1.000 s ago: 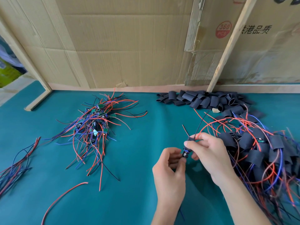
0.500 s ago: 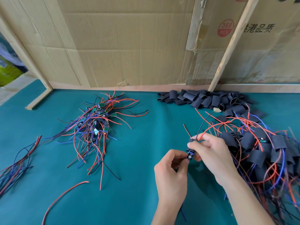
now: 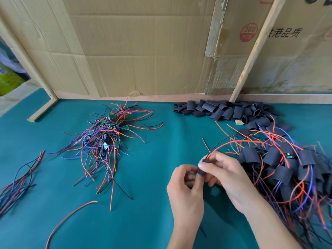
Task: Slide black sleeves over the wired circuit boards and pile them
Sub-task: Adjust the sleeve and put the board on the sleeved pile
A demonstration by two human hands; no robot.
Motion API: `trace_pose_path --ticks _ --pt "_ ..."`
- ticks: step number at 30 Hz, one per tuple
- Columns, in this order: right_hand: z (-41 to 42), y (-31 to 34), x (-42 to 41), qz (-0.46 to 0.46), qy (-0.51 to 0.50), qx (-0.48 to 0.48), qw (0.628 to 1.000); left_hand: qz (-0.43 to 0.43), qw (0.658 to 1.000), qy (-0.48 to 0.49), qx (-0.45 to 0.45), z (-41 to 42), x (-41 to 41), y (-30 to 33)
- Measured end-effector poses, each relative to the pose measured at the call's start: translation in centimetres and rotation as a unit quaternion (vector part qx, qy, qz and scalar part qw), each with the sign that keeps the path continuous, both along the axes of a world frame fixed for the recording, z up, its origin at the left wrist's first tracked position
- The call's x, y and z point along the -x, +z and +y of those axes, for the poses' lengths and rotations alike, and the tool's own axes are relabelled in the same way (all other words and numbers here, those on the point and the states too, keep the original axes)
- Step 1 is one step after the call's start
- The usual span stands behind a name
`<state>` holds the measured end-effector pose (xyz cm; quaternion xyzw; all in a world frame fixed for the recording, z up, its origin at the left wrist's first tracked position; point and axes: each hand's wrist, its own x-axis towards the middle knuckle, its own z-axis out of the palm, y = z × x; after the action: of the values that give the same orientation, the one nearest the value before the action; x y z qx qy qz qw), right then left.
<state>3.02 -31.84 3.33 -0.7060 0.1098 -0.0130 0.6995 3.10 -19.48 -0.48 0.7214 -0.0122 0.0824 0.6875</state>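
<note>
Head view: left hand (image 3: pixel 185 187) and right hand (image 3: pixel 228 177) met over teal table (image 3: pixel 147 177) near front edge. Right fingers pinched black sleeve (image 3: pixel 202 169); left fingers curled at its lower end, gripping circuit board's green edge (image 3: pixel 192 174), mostly hidden. Red and black wires (image 3: pixel 233 141) arced from sleeve toward sleeved pile (image 3: pixel 287 169), just beside right hand. Loose sleeves (image 3: pixel 230 110) lay along cardboard wall (image 3: pixel 143 51). Unsleeved boards (image 3: pixel 106 133) sat well apart on left; bare teal strip between piles.

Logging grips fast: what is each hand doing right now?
Left hand: pinches the board end at the black sleeve.
Right hand: pinches the black sleeve.
</note>
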Motion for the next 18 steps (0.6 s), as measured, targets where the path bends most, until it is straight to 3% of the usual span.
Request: trace_pose_path --ticks 3,6,10,14,18 --pt "0.2 0.5 0.2 -0.009 -0.005 -0.056 0.998 0.004 1.0 -0.026 0.014 0.0 0.1 0.2" --pt "-0.4 1.9 0.7 -0.047 -0.077 -0.021 0.996 0.0 0.997 -0.075 0.023 0.4 0.4 0.4" --pt "-4.2 7.0 2.6 -0.092 -0.165 0.145 0.971 0.014 0.995 -0.08 0.053 0.5 0.5 0.4" --pt "-11.3 11.4 4.7 0.018 -0.192 0.341 0.92 0.023 0.996 -0.074 0.033 0.3 0.4 0.0" --pt "-12.9 12.8 4.6 -0.003 -0.19 0.46 0.868 0.009 0.997 -0.072 0.037 0.2 0.2 0.3"
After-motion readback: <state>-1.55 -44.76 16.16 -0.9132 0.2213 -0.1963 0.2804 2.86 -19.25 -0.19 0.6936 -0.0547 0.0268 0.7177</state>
